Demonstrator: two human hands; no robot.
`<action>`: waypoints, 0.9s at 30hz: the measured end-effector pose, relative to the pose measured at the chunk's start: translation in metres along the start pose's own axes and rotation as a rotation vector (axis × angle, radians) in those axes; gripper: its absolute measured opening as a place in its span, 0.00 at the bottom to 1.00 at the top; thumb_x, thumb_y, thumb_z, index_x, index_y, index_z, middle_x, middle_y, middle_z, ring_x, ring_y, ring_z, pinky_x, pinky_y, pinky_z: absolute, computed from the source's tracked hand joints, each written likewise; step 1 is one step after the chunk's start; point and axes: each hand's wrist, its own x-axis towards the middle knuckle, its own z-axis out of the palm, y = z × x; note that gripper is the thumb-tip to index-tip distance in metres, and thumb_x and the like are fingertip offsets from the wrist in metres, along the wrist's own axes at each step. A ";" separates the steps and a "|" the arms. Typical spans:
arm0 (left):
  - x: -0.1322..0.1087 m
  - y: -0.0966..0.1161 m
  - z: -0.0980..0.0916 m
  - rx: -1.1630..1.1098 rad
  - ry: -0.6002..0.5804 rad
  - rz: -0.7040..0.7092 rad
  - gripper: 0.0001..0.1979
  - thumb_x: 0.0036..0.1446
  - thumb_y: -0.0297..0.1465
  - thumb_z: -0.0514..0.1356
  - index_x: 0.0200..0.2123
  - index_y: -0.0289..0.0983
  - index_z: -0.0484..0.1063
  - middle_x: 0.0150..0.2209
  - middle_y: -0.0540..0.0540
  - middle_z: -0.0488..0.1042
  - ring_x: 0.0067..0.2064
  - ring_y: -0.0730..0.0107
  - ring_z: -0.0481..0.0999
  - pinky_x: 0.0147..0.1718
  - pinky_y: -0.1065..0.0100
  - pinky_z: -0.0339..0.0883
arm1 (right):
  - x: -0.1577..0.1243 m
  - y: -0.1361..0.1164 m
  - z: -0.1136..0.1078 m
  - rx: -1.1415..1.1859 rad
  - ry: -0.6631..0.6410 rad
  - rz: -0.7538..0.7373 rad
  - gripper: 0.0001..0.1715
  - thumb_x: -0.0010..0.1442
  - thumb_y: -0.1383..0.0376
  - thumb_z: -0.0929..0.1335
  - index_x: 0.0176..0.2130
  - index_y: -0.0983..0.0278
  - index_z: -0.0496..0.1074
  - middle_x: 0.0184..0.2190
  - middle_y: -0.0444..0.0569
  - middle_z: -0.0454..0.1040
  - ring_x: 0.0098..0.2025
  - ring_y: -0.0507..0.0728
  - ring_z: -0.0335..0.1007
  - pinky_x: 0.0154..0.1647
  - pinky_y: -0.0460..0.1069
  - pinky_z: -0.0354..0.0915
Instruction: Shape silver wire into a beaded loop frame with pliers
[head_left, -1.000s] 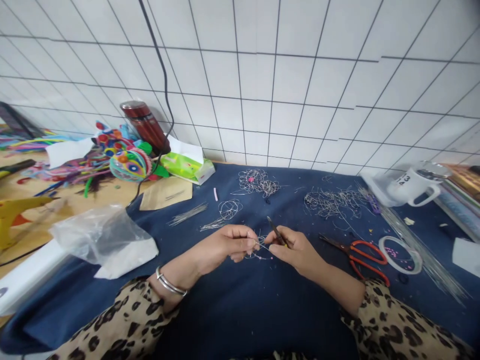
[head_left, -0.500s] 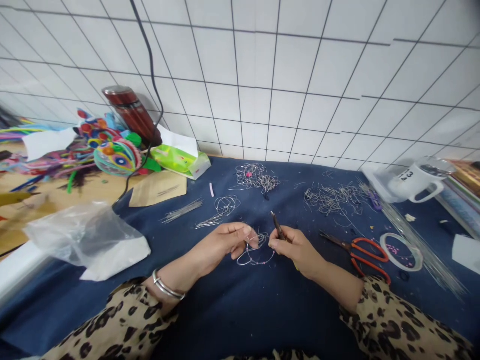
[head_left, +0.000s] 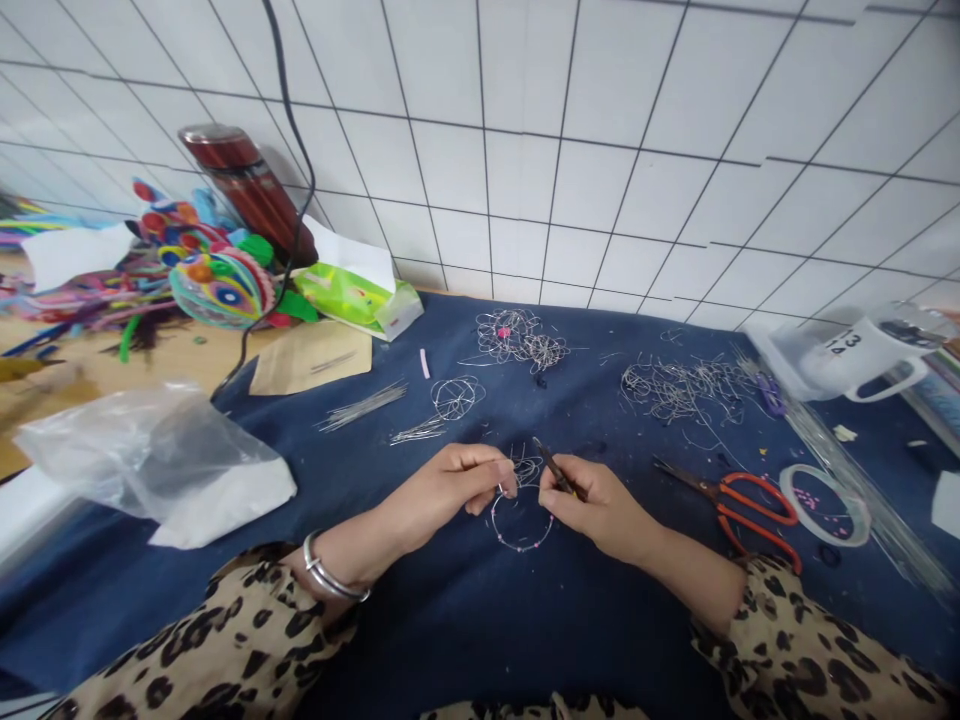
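Head: two hands [head_left: 454,485], one beaded loop [head_left: 520,549]

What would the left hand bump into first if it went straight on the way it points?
The left hand would probably meet the thin wires just ahead, then the right hand; depth is unclear.

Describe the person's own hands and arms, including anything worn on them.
The left hand and right hand are gloveless. A shiny silver bangle circles the left wrist. The left sleeve and right sleeve are tan leopard print with dark spots, leaving the wrists uncovered.
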 end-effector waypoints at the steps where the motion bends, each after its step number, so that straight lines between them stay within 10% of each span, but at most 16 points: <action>1: 0.000 0.000 0.000 0.026 0.006 0.010 0.13 0.57 0.33 0.54 0.27 0.32 0.72 0.23 0.50 0.66 0.22 0.78 0.58 0.22 0.73 0.53 | 0.000 -0.001 0.000 -0.037 0.006 -0.018 0.06 0.57 0.67 0.62 0.28 0.64 0.62 0.23 0.39 0.57 0.26 0.47 0.53 0.28 0.44 0.53; 11: -0.003 0.001 0.007 0.109 0.068 0.007 0.10 0.54 0.28 0.53 0.23 0.33 0.69 0.19 0.54 0.59 0.21 0.78 0.57 0.22 0.74 0.51 | 0.000 -0.002 0.005 -0.235 0.034 -0.178 0.08 0.56 0.69 0.62 0.25 0.64 0.60 0.24 0.41 0.56 0.27 0.48 0.53 0.29 0.45 0.53; 19: -0.002 0.005 -0.006 0.081 0.082 0.042 0.15 0.58 0.38 0.52 0.26 0.33 0.67 0.24 0.51 0.66 0.21 0.79 0.58 0.20 0.75 0.51 | 0.000 -0.011 -0.013 -0.129 0.030 0.052 0.14 0.61 0.57 0.58 0.37 0.63 0.65 0.27 0.42 0.62 0.28 0.49 0.59 0.28 0.44 0.56; 27: -0.001 0.013 -0.034 0.185 -0.115 -0.017 0.17 0.59 0.39 0.50 0.26 0.33 0.66 0.23 0.51 0.64 0.21 0.79 0.57 0.19 0.76 0.50 | -0.006 -0.027 -0.056 -0.926 0.026 0.184 0.14 0.55 0.54 0.63 0.37 0.60 0.68 0.28 0.45 0.68 0.28 0.52 0.63 0.28 0.46 0.54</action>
